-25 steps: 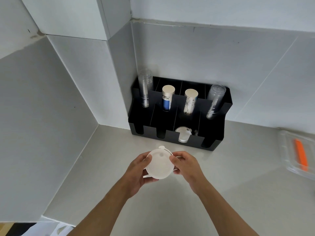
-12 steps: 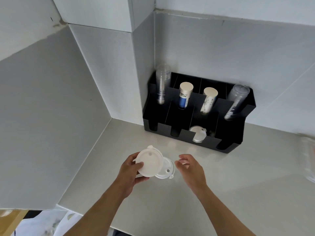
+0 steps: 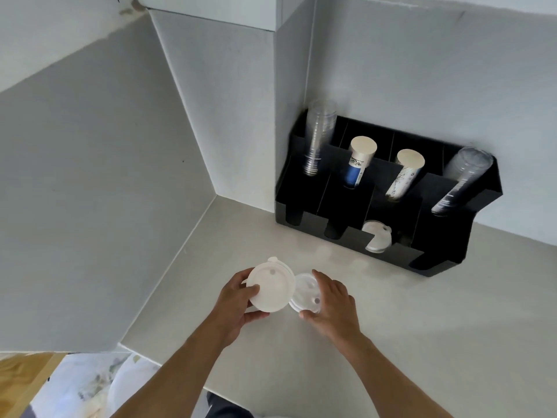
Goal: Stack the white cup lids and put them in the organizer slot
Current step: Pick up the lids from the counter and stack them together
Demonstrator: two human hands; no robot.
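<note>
My left hand grips a white cup lid, held up flat side toward me above the counter. Just right of it a second white lid lies on the counter, and my right hand curls around it, thumb at its near edge and fingers over its far side. The black organizer stands against the back wall to the upper right. One of its lower front slots holds more white lids.
The organizer's upper slots hold clear plastic cup stacks at both ends and two paper cup stacks between them. A grey wall panel closes the left side. The counter's front edge runs just below my forearms.
The view swung left, shifting the organizer to the right. My right hand moved onto the second lid on the counter. My left hand kept its lid.
</note>
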